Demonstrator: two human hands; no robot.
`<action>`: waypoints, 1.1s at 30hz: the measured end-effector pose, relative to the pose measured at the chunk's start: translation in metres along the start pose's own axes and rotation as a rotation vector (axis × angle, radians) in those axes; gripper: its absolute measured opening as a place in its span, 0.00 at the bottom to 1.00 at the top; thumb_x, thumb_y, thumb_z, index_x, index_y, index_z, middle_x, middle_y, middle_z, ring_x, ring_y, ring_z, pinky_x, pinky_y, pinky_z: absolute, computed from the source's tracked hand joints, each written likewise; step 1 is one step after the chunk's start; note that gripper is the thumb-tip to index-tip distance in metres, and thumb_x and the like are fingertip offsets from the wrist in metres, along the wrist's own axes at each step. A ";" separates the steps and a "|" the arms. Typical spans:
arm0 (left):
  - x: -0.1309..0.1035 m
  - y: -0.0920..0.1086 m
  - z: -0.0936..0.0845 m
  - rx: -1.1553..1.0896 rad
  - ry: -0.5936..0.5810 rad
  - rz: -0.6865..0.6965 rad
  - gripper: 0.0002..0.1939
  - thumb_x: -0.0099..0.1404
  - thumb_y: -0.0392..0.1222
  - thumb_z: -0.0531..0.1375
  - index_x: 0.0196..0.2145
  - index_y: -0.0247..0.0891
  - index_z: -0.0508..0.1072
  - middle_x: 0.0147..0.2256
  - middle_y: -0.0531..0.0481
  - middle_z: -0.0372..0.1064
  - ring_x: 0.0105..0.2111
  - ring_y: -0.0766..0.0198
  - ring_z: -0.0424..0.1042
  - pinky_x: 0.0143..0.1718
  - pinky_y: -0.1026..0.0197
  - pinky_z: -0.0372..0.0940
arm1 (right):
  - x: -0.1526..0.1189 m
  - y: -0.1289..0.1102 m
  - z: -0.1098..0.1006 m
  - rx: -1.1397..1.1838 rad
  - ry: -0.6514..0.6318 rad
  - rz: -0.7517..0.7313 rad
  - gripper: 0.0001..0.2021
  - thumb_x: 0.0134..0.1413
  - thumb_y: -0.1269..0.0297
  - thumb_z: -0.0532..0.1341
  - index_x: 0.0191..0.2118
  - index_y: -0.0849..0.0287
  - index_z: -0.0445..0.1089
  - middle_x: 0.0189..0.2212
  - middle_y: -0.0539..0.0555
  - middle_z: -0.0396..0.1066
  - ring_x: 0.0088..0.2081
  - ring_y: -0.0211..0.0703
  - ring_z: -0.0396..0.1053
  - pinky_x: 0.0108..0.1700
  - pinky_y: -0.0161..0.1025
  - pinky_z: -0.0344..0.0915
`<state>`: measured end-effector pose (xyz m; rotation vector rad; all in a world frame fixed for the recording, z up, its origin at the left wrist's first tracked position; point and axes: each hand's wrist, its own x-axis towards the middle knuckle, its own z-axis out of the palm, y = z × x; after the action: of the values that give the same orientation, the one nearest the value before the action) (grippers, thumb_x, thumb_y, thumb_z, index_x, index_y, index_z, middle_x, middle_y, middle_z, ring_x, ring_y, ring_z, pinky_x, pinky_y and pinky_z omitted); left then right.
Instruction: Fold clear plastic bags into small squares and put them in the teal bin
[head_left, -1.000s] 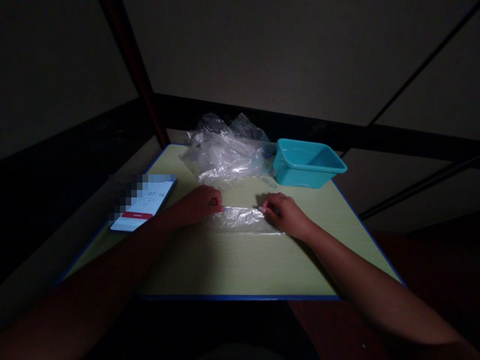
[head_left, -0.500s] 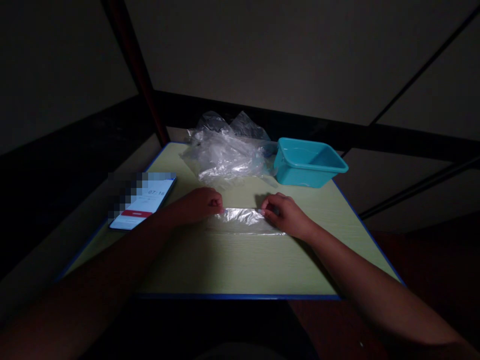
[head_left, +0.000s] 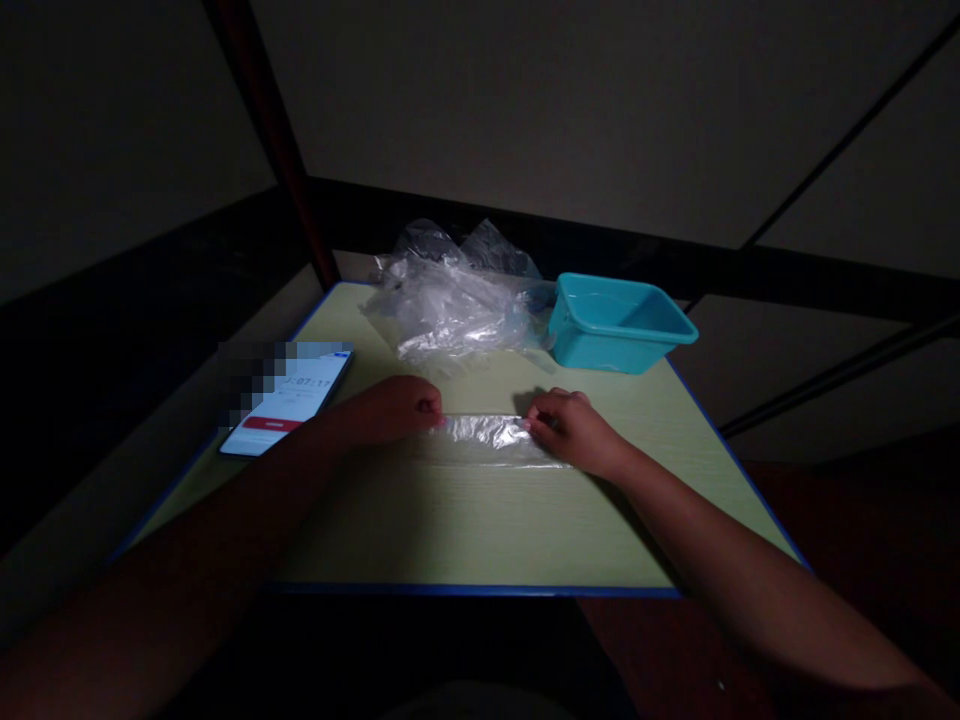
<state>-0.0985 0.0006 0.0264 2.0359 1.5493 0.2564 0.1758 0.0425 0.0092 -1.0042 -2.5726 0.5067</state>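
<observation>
pinching the far edge of the clear plastic film (head_left: 487, 440), the left hand (head_left: 409, 405) and right hand (head_left: 571, 428) are holding it between them. it is lying on the yellowish table (head_left: 495, 535).

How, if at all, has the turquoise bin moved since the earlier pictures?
No, the turquoise bin keeps its place at the far right corner of the table.

Clear, crinkled plastic film (head_left: 486, 443), apparently folded, flat crosswise on tabletop (head_left: 487, 530).
</observation>
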 end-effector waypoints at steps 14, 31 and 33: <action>0.002 -0.007 0.001 0.162 0.010 0.030 0.16 0.61 0.51 0.50 0.23 0.38 0.65 0.27 0.49 0.67 0.28 0.62 0.65 0.29 0.62 0.54 | 0.002 -0.006 0.002 0.036 0.018 0.074 0.04 0.54 0.68 0.61 0.29 0.57 0.68 0.24 0.50 0.68 0.28 0.40 0.64 0.34 0.37 0.55; 0.001 -0.007 0.004 0.194 0.054 0.073 0.17 0.60 0.51 0.54 0.20 0.39 0.60 0.24 0.50 0.63 0.25 0.63 0.61 0.26 0.61 0.48 | 0.001 -0.005 0.005 0.067 0.034 0.128 0.04 0.52 0.71 0.59 0.34 0.56 0.68 0.27 0.50 0.72 0.29 0.41 0.66 0.35 0.37 0.55; 0.000 -0.004 0.003 0.211 0.051 0.077 0.17 0.59 0.50 0.54 0.19 0.39 0.59 0.24 0.50 0.63 0.25 0.63 0.61 0.26 0.61 0.49 | 0.001 -0.005 0.005 0.067 0.035 0.122 0.05 0.52 0.71 0.59 0.35 0.56 0.67 0.27 0.50 0.72 0.29 0.41 0.66 0.36 0.37 0.55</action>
<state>-0.1002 0.0006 0.0219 2.2711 1.5891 0.1815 0.1703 0.0386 0.0071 -1.1417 -2.4574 0.5972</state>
